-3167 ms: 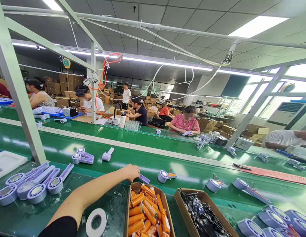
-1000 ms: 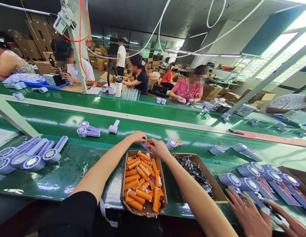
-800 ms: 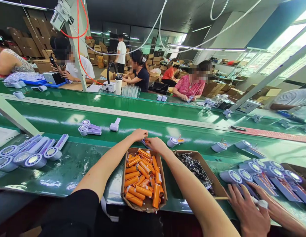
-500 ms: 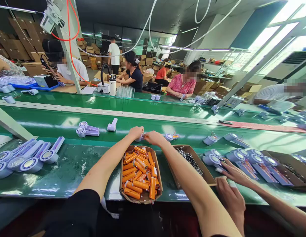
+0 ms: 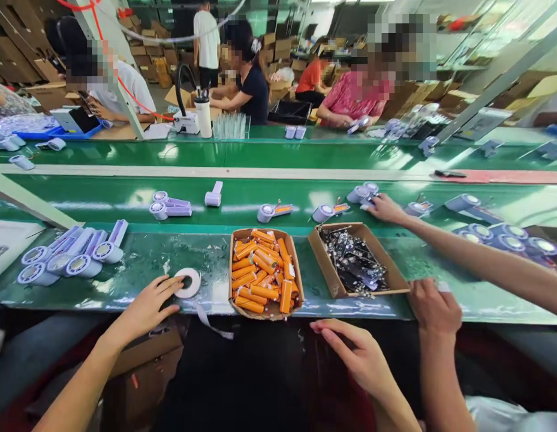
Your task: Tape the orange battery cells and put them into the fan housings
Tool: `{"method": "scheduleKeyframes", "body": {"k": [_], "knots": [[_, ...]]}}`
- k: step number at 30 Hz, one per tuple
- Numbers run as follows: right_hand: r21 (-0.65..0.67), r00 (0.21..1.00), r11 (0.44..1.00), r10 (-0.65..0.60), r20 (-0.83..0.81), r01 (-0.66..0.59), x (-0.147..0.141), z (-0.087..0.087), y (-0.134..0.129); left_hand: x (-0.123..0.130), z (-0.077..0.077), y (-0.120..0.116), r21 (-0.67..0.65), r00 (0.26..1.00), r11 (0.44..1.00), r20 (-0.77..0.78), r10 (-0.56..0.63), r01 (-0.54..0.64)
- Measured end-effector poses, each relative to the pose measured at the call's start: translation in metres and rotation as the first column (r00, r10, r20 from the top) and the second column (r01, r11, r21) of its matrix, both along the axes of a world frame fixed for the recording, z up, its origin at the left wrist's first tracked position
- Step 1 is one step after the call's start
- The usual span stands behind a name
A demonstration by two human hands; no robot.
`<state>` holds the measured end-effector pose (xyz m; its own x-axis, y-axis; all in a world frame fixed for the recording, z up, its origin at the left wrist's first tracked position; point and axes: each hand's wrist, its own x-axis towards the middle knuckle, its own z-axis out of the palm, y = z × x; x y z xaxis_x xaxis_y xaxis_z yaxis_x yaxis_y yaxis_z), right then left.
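My left hand (image 5: 147,306) rests at the front of the bench with its fingers stretched out, the fingertips touching a roll of white tape (image 5: 188,283). A loose strip (image 5: 213,327) hangs from the roll over the bench edge. My right hand (image 5: 357,354) is low in front of the bench, thumb and forefinger tips drawn together; anything between them is too small to make out. Between my hands stands a cardboard box (image 5: 232,282) of orange cylindrical batteries (image 5: 260,270). Beyond it on the green belt lies a lilac handheld fan (image 5: 266,212) with an orange battery in its handle.
Right of the batteries, a cardboard tray (image 5: 334,285) holds dark small parts (image 5: 357,261). A co-worker's hand (image 5: 384,209) reaches to fans on the belt; another hand (image 5: 435,306) rests by the tray. Lilac fans (image 5: 83,264) lie grouped at left. Several people sit across the line.
Both my hands have drawn back from the fan on the belt, the left to the tape roll, the right below the bench edge. The co-worker's hand has reached forward. The view has tilted down.
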<state>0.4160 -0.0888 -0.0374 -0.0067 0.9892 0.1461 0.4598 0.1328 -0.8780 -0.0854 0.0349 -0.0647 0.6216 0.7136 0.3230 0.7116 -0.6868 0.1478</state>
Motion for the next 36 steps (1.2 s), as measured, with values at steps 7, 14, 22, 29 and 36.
{"method": "scheduleKeyframes", "body": {"k": [7, 14, 22, 29, 36], "knots": [[-0.162, 0.959, 0.968, 0.149, -0.243, -0.192, -0.096, 0.027, 0.034, 0.055, 0.040, -0.029, 0.159, 0.996, 0.986, 0.068, -0.052, 0.041], [-0.123, 0.735, 0.724, 0.667, -0.125, -0.678, -0.162, 0.037, 0.034, 0.084, 0.068, -0.041, 0.230, 0.954, 0.954, 0.183, -0.239, 0.194], [0.006, 0.922, 0.984, 0.164, 0.350, -0.177, -0.097, 0.035, 0.079, 0.078, 0.052, -0.049, 0.236, 0.954, 0.972, 0.291, -0.072, 0.001], [0.071, 0.869, 0.995, -0.090, 0.486, 0.063, -0.075, 0.017, 0.135, 0.106, 0.058, -0.059, 0.228, 0.937, 0.970, 0.312, -0.155, 0.085], [0.208, 0.911, 0.970, -0.030, -0.412, 0.126, -0.082, 0.032, 0.089, 0.103, 0.065, -0.068, 0.136, 0.953, 0.967, 0.187, -0.239, 0.216]]}}
